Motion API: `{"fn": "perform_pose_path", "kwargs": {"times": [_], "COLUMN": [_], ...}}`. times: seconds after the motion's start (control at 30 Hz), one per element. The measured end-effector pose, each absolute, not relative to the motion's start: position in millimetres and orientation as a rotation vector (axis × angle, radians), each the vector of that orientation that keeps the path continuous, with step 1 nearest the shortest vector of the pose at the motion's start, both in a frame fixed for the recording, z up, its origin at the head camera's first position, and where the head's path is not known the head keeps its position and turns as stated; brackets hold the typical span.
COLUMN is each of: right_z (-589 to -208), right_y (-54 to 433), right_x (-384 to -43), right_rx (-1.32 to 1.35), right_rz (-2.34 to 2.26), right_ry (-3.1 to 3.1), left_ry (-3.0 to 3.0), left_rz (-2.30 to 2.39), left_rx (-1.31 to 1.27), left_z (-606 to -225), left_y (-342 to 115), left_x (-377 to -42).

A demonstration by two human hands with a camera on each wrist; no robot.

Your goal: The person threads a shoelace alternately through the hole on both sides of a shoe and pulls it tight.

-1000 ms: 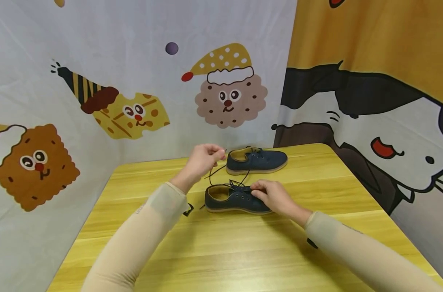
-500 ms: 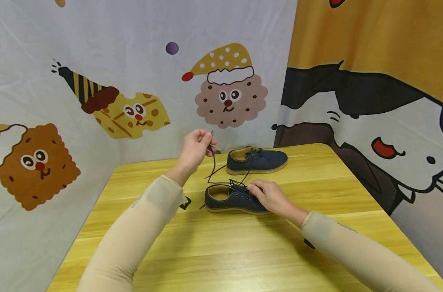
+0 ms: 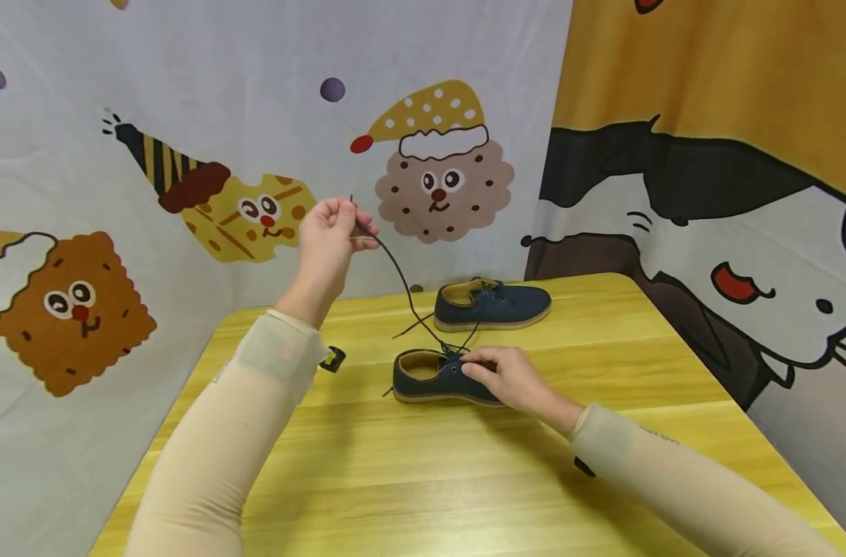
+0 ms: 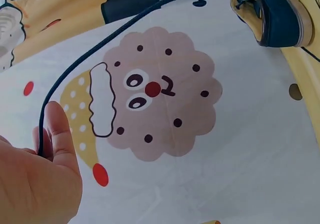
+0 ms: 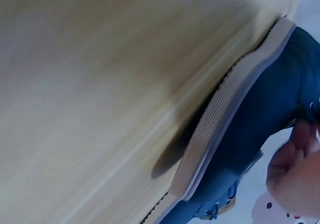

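My left hand is raised above the table, pinching the end of a dark shoelace. In the left wrist view the lace arcs away from the fingers. It runs down to the lacing of the near navy lace-up shoe, which lies on its tan sole with the toe to the right. My right hand grips the upper of that shoe by the eyelets, thumb and forefinger together. The right wrist view has the curled fingers of the right hand at the upper edge of the shoe.
A matching navy shoe stands behind, its toe also to the right. Another loose lace end lies between the shoes. The wood-grain table meets a cartoon-printed cloth at its back edge.
My left hand has risen and moved left, drawing the lace up into a longer arc. The right hand has shifted slightly left along the near shoe, which stays in place.
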State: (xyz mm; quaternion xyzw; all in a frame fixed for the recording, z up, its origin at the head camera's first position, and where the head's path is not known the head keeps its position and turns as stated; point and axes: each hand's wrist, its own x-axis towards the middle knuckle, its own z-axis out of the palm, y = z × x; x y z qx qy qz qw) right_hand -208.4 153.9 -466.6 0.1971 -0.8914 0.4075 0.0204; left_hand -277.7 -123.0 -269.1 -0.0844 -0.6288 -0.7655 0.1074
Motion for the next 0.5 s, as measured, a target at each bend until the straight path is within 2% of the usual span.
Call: {"fn": "perform_pose_path", "kwargs": {"times": [0.33, 0.5], "right_z": [-462.0, -463.0], "right_y": [150.8, 149.6], "right_x": [-205.6, -204.3], "right_rx": [0.533, 0.510], "right_rz": [1.571, 1.516], "right_ry": [-2.791, -2.853], "left_ry": [-1.891, -1.884], "left_rz": [-2.251, -2.233], "left_rx": [-0.140, -0.128], "left_z": [-270.7, -266.2], "left_y": [-126.5, -129.4], "left_x": [-279.3, -279.2]}}
